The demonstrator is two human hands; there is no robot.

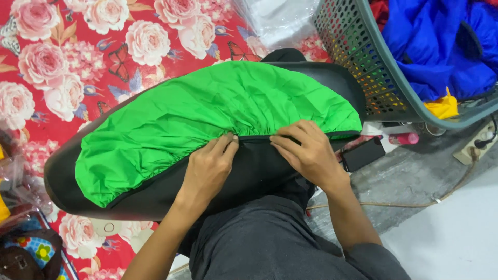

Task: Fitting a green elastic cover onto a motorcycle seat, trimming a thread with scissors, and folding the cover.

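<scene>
— Far left first: red floral cloth [78,57] spread beneath, a dark bag [23,259] at the bottom corner. Then?

— Then the long black seat [155,199] lying across the lap, over grey trousers [270,243]. Green elastic-edged cover [207,111] stretched over most of its top, wrinkled, gathered along the near hem.

— Cover fully on?

— Not quite, judging by the hem. Left end wrapped around the seat's nose, near edge there pulled down but stopping short of the underside, black side wall bare below. Middle hem bunched right at the hands. Right end over the far corner, seemingly seated, though hidden partly by the rim.

— Hands?

— Left hand [210,166] closed, fingertips pinching the green hem at the middle of the near edge. Right hand [306,150] just beside, fingers curled and pressing the same hem against the black side, thumb tucked; closed on the cover as well, by the look of it.

— So remaining?

— Probably drawing the near hem down and under along the whole length, smoothing wrinkles.

— Farther right?

— Grey perforated basket [363,67] holding blue fabric [436,46] and a yellow scrap [443,106]; a small black box [363,154] and pink tube [404,138] on concrete floor [415,181], cord [415,204] trailing.
</scene>
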